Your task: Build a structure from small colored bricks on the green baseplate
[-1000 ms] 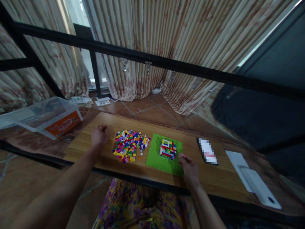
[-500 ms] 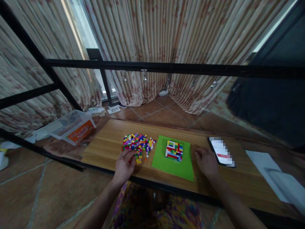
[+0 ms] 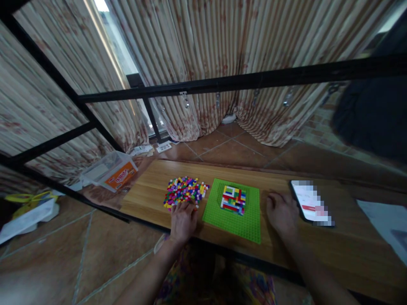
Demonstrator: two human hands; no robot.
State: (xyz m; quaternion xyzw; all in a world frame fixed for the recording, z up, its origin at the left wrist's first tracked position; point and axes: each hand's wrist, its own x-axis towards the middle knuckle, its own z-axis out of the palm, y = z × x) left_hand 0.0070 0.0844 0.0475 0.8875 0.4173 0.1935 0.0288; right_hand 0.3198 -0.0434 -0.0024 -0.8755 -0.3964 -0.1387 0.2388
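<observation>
Striped curtains [image 3: 203, 46] hung behind a black metal rail [image 3: 222, 83] and a tiled floor [image 3: 60, 241], with a wooden desk [image 3: 148, 190] set in front. On the desk, a pile of small coloured bricks [image 3: 182, 188] lay left of a green board [image 3: 249, 224], and a small build of joined bricks [image 3: 233, 199] sat on that board. Left hand [image 3: 184, 220] had shifted rightward along the pile's near edge since half a second earlier; a second earlier it had rested on bare wood left of the pile. Its grip was curled down at the bricks, though whether it had hold of one could not be told. Right hand [image 3: 282, 214], which had been beside the build a second before, lay between the board and the phone [image 3: 308, 203], much as in the middle frame. Its grip was loosely bent, the fingertips partly hidden, and its contents could not be told. The build had kept its place on the board.
</observation>
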